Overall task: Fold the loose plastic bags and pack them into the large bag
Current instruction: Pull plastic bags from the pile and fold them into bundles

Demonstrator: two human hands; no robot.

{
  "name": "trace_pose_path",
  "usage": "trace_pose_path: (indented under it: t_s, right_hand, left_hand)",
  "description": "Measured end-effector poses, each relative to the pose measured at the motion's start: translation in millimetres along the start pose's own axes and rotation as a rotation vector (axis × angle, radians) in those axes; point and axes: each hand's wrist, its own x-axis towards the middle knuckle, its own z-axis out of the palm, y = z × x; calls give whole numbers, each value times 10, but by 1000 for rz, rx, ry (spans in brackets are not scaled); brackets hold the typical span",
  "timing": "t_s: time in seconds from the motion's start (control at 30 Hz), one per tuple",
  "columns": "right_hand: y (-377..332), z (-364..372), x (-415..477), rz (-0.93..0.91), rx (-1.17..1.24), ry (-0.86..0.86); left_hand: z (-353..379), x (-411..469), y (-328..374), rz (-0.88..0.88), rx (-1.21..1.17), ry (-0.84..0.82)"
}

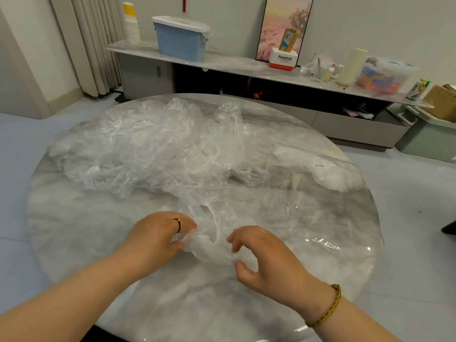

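A heap of loose, crumpled clear plastic bags (148, 149) covers the far left half of the round marble table (74, 230). One clear bag (209, 248) trails from the heap down to the near middle. My left hand (158, 235) pinches its bunched end between thumb and fingers. My right hand (261, 257) hovers at the bag's right side, fingers curled and apart, fingertips touching the plastic without a clear grip. A large flat clear bag (308, 206) with a small label lies on the right, with folded white plastic (318, 166) inside its far end.
Behind the table runs a long low cabinet (222, 65) holding a blue lidded bin (181, 38), a cup stack, a framed picture, boxes and a clear storage tub. A green-grey bin (427, 137) stands on the floor at right. Curtains hang at the back left.
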Motion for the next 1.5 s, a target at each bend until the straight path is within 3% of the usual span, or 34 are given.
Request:
trace_pose_path:
  t_s: [0.07,0.17,0.3,0.4,0.5,0.63,0.77,0.9,1.0,1.07,1.13,1.4,1.43,1.5]
  right_hand:
    - [30,21,-51,21,-70,-46]
    - [57,64,-51,29,-82,-13]
    - [88,-1,14,57,14,104]
    - [191,-71,1,-36,-212,147]
    - [321,-74,-54,-101,-319,142]
    - [296,-36,-155,-181,-339,35]
    - [251,-36,-249,-204,-348,-133]
    - [234,-61,-309,-183,-301,-218]
    - [233,-59,-331,-158,-269,-257]
    - [220,-59,-319,-124,-251,-271]
    - [192,-69,-296,-110,-271,-276]
    - [215,-75,-298,5,-318,-317]
    - [215,-73,-292,5,-337,-323]
    - [209,-74,-284,12,-352,-333]
  left_hand:
    - [40,0,35,-125,-215,-26]
    - [72,-14,147,-175,-434,-83]
    - [-15,9,237,-198,-536,-105]
    - [-69,-9,213,-114,-423,-98]
    - [-84,-68,158,1,-216,-202]
    - [69,-119,56,169,-82,-298]
    - [156,-119,-1,190,45,-374]
    - [268,-104,38,318,346,-412]
    - [304,-93,92,299,309,-475]
    - [300,-71,124,298,277,-404]
    - [267,-26,181,237,207,-441]
    - [318,63,179,227,210,-210]
    - [329,57,224,224,187,-318]
    - [450,32,197,262,171,-352]
